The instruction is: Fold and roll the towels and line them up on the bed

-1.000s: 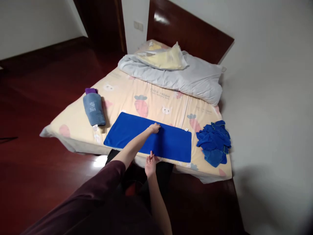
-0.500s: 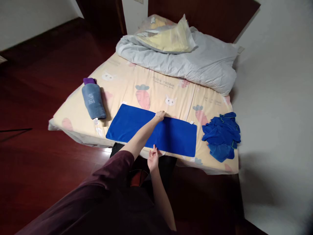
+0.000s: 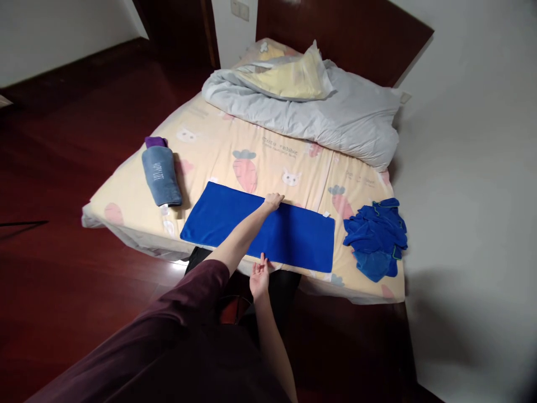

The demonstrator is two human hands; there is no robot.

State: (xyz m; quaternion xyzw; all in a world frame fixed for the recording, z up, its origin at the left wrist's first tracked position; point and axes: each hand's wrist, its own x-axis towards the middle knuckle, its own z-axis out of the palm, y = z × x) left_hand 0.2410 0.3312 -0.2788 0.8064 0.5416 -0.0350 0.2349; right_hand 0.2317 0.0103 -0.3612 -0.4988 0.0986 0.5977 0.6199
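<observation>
A smooth blue towel (image 3: 302, 235) lies flat as a long rectangle along the near edge of the bed, with a small white tag on its far edge. My left hand (image 3: 274, 201) reaches across it, fingers closed at the middle of its far edge. Below, my right hand (image 3: 259, 279) is turned palm up, fingers stretched and apart, with fingertips touching the towel's near edge. To the right lies a crumpled pile of blue cloths (image 3: 375, 238) with green edging. A rolled grey-blue towel (image 3: 161, 176) with white lettering rests to the left, beside a purple cloth (image 3: 155, 141).
The bed (image 3: 218, 143) has a cream sheet printed with carrots and rabbits. A bunched grey quilt (image 3: 356, 112) and a pale yellow pillow (image 3: 293, 78) lie towards the headboard (image 3: 335, 33). A white wall (image 3: 470, 168) stands at the right; dark red floor (image 3: 62, 168) extends left.
The view has shifted slightly, so more of the headboard wall shows. Both hands stay at the same edges of the blue towel, which remains flat.
</observation>
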